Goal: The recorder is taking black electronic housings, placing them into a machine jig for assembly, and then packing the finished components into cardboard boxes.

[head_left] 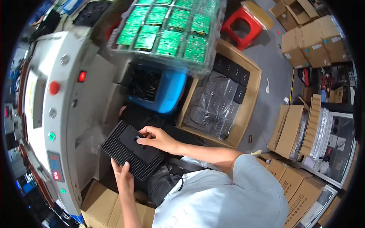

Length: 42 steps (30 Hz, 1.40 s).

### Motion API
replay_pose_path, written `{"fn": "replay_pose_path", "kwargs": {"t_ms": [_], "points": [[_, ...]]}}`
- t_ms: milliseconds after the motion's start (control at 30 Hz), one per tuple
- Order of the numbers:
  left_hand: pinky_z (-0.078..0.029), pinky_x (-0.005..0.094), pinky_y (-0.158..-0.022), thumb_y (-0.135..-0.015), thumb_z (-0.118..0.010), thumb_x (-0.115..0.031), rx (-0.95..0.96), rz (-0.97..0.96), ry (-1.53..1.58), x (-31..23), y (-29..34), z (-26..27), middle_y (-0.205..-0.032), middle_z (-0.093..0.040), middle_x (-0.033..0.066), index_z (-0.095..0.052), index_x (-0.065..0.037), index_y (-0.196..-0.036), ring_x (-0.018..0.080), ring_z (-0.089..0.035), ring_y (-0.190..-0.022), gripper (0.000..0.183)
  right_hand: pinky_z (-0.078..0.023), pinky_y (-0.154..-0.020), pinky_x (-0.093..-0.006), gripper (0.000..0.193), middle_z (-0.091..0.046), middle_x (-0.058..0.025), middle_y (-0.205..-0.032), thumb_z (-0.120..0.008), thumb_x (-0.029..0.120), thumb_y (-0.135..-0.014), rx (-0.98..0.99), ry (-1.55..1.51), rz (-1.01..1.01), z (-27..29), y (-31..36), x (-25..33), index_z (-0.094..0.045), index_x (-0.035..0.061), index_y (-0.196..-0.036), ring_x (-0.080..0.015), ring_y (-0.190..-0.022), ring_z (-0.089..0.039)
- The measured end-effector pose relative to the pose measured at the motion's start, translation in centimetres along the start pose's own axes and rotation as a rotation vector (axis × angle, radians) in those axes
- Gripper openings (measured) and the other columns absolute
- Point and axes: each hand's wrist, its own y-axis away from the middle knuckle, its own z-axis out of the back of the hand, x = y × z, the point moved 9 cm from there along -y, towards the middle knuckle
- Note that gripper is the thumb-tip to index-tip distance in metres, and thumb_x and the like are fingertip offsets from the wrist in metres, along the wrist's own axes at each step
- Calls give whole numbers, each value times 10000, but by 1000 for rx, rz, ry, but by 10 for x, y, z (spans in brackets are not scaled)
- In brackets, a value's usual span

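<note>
A black housing with ridged, heat-sink-like fins (131, 161) rests tilted over my lap. Its flat middle panel faces up. My left hand (124, 175) grips the near edge, with the thumb on the fins and the other fingers partly hidden underneath. Over the panel's right side, my right hand (157, 139) has its thumb and forefinger pinched together. Whatever small thing may be between those fingertips is too small to make out.
A machine with buttons and a red knob (54, 87) stands at left. Ahead are a clear tray of green circuit boards (168, 42) and a blue bin (173, 93) of black parts. An open carton (249, 110) holds several wrapped black units. A red stool (247, 32) stands beyond.
</note>
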Motion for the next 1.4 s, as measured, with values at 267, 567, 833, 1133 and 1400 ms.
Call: {"fn": "replay_pose_path", "kwargs": {"t_ms": [267, 567, 833, 1133, 1400], "points": [[-373, 358, -1043, -946, -499, -125, -135, 98, 141, 35, -16, 3, -1338, -486, 40, -351, -76, -1411, 182, -466, -1223, 491, -482, -804, -374, 286, -650, -156, -941, -654, 279, -830, -1357, 735, -166, 453, 129, -85, -631, 26, -961, -260, -906, -627], [-435, 425, -996, -991, -444, -248, -94, 98, 364, 17, 9, 27, -1232, -600, 114, -554, -34, -1245, 264, -575, -1123, 350, -406, -1003, -420, 843, -512, -226, -1246, -739, 544, -704, -1591, 935, -689, 609, 223, -124, -442, -63, -1207, -346, -1180, -501], [-407, 417, -1018, -993, -444, -228, -125, 46, 370, 16, 36, 43, -1247, -594, 104, -545, -37, -1264, 257, -559, -1148, 347, -377, -1027, -435, 910, -543, -249, -1203, -769, 568, -599, -1592, 987, -927, 550, 208, -151, -512, -103, -1157, -378, -1186, -489], [-354, 350, -1058, -952, -520, -202, -260, -21, 95, 8, 51, 94, -1338, -508, 60, -421, -39, -1370, 199, -473, -1231, 459, -389, -997, -380, 842, -485, -221, -1276, -766, 168, -752, -1007, 589, 77, 340, 132, -66, -270, -13, -1407, -273, -1164, -493], [-381, 287, -994, -901, -591, -209, 26, 80, -198, -43, 39, 18, -1246, -560, 78, -458, 2, -1323, 146, -509, -1151, 490, -396, -993, -443, 739, -498, -157, -1270, -716, 125, -598, 499, 1271, 739, -16, 69, 130, -478, 26, -1290, -338, -1187, -473]]}}
